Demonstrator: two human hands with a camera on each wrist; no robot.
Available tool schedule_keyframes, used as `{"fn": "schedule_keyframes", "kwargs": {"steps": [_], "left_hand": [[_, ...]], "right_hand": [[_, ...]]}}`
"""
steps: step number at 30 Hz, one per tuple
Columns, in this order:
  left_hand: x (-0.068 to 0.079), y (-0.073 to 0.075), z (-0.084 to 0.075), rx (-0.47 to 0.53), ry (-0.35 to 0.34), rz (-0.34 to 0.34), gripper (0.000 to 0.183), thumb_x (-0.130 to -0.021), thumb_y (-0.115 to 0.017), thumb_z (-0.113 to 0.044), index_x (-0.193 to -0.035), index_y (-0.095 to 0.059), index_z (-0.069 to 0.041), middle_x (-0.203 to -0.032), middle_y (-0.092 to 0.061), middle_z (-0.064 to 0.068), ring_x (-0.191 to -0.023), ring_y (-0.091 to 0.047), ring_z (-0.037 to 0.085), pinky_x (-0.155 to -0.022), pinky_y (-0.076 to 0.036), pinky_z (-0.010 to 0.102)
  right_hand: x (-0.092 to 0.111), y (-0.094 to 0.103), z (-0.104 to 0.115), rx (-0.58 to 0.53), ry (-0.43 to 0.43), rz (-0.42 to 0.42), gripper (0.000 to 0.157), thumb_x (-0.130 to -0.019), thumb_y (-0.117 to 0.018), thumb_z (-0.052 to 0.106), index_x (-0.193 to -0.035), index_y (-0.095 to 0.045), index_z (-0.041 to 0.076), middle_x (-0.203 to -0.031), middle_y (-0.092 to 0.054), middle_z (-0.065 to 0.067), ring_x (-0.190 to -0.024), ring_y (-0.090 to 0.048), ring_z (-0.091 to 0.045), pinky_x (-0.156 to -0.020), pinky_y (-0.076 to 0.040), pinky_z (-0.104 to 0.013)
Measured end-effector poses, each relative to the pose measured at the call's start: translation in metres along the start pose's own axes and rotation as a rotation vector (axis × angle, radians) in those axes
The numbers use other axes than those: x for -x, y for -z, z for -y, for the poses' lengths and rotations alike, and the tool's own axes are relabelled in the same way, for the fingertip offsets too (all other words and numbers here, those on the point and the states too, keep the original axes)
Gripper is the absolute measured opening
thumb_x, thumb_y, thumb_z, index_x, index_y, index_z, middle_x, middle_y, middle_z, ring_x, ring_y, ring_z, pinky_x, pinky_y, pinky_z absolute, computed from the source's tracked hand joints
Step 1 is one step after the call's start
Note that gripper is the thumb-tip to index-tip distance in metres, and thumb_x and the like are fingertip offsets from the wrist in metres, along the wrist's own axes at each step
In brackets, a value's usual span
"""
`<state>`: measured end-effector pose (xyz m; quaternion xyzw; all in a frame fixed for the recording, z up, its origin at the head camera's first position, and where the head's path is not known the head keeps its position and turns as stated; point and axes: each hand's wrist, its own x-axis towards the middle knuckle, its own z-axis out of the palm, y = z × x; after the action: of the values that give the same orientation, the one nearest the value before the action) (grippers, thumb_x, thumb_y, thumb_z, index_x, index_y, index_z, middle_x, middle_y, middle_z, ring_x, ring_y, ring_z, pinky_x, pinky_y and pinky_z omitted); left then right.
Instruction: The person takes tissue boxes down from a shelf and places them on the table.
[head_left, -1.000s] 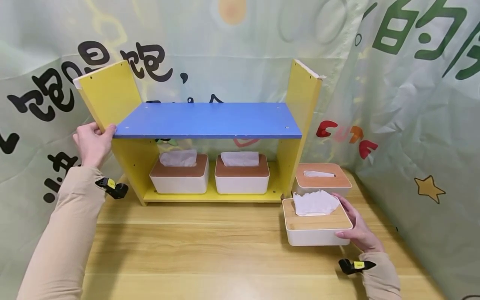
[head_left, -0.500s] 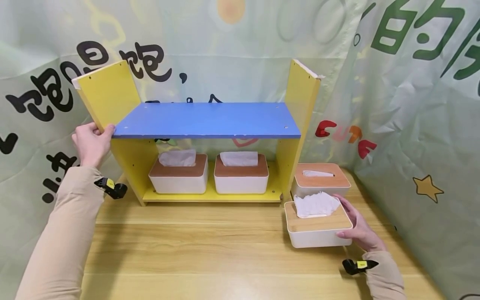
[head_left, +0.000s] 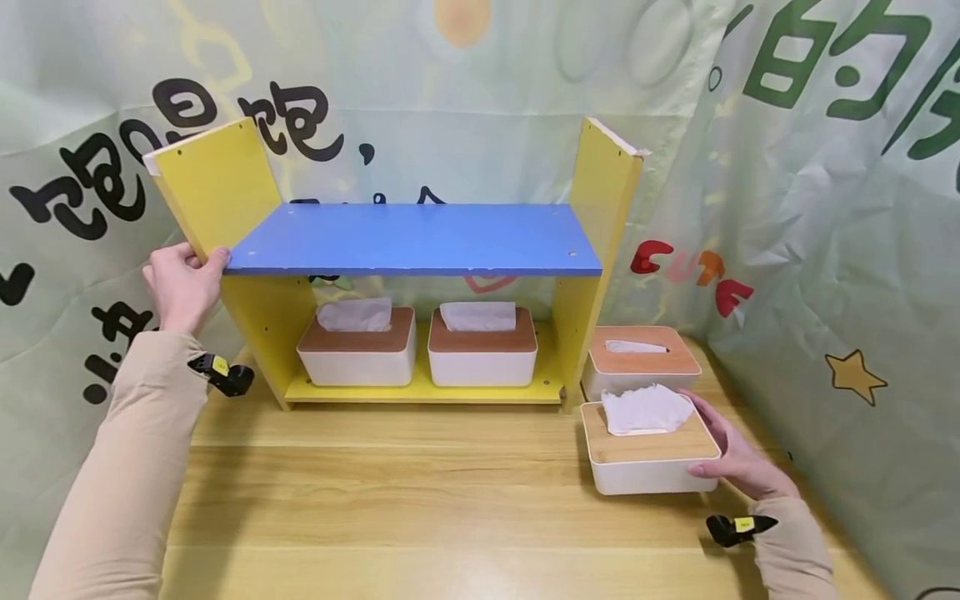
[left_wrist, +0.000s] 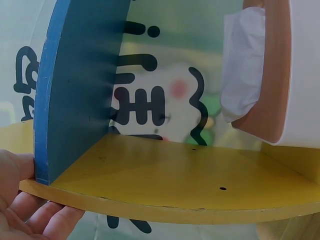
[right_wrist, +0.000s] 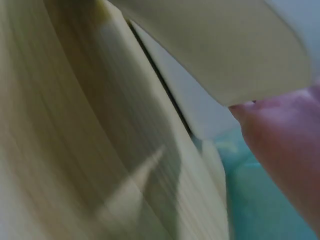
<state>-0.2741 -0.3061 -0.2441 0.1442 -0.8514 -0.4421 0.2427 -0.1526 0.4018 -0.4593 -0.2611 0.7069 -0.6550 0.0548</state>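
Observation:
My left hand (head_left: 183, 285) grips the yellow left side panel (left_wrist: 165, 170) of a small shelf unit. Its thumb lies at the front corner of the blue shelf board (head_left: 420, 240), and its fingers curl round behind the panel. With my right hand (head_left: 738, 454) I hold a white tissue box (head_left: 652, 478) by its right end; the box has a light wooden lid and a tissue sticking out. In the right wrist view the box's underside (right_wrist: 225, 55) appears raised off the table. On the lower yellow board stand two more tissue boxes, one left (head_left: 358, 367) and one right (head_left: 482, 367).
Another tissue box (head_left: 645, 342) stands on the wooden table (head_left: 420, 500), just right of the shelf's right panel (head_left: 609, 192) and partly behind the held box. A printed cloth backdrop (head_left: 465, 158) hangs behind and along the right side.
My right hand has moved a little to the right with the tissue box. My left hand stays on the side panel, and the shelf and the other boxes have not moved.

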Motion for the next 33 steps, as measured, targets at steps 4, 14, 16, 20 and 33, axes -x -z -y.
{"fn": "schedule_keyframes", "kwargs": {"steps": [4, 14, 16, 20, 33], "left_hand": [[0.000, 0.000, 0.000, -0.001, -0.001, 0.003, 0.055, -0.097, -0.059, -0.040, -0.136, -0.060, -0.002, -0.046, -0.037, -0.041, -0.129, -0.028, 0.025, -0.118, -0.023, 0.041], [0.002, 0.002, 0.000, -0.022, -0.014, -0.007, 0.054, -0.097, -0.058, -0.040, -0.134, -0.061, -0.001, -0.046, -0.036, -0.043, -0.129, -0.030, 0.028, -0.118, -0.024, 0.042], [0.002, 0.002, -0.002, -0.024, -0.020, -0.010, 0.054, -0.097, -0.058, -0.039, -0.134, -0.062, 0.000, -0.045, -0.036, -0.043, -0.130, -0.030, 0.030, -0.118, -0.024, 0.043], [0.002, 0.002, -0.003, -0.022, -0.019, -0.006, 0.054, -0.098, -0.056, -0.039, -0.134, -0.062, 0.001, -0.045, -0.035, -0.043, -0.133, -0.028, 0.031, -0.118, -0.023, 0.043], [0.002, 0.001, -0.003, -0.023, -0.008, -0.009, 0.053, -0.098, -0.057, -0.039, -0.134, -0.062, -0.001, -0.045, -0.035, -0.043, -0.131, -0.029, 0.029, -0.118, -0.023, 0.042]], "right_hand": [[0.002, 0.007, 0.003, 0.085, -0.045, 0.025, 0.100, -0.078, -0.063, -0.013, -0.161, -0.011, 0.009, -0.149, -0.040, 0.026, -0.125, -0.046, 0.010, -0.095, -0.044, -0.011], [0.005, 0.015, 0.001, 0.155, -0.092, 0.064, 0.100, -0.077, -0.066, -0.011, -0.160, -0.012, 0.005, -0.146, -0.040, 0.029, -0.124, -0.045, 0.013, -0.096, -0.042, -0.008], [0.007, 0.017, 0.000, 0.150, -0.104, 0.063, 0.099, -0.078, -0.066, -0.010, -0.160, -0.014, 0.008, -0.145, -0.041, 0.029, -0.124, -0.045, 0.013, -0.096, -0.043, -0.008], [0.010, 0.018, -0.002, 0.136, -0.150, 0.051, 0.097, -0.080, -0.067, -0.006, -0.159, -0.017, 0.018, -0.143, -0.042, 0.033, -0.122, -0.045, 0.014, -0.095, -0.044, -0.010], [0.017, 0.022, -0.010, 0.171, -0.144, 0.029, 0.098, -0.079, -0.066, -0.006, -0.160, -0.015, 0.013, -0.145, -0.039, 0.032, -0.125, -0.042, 0.016, -0.096, -0.040, -0.008]]}}
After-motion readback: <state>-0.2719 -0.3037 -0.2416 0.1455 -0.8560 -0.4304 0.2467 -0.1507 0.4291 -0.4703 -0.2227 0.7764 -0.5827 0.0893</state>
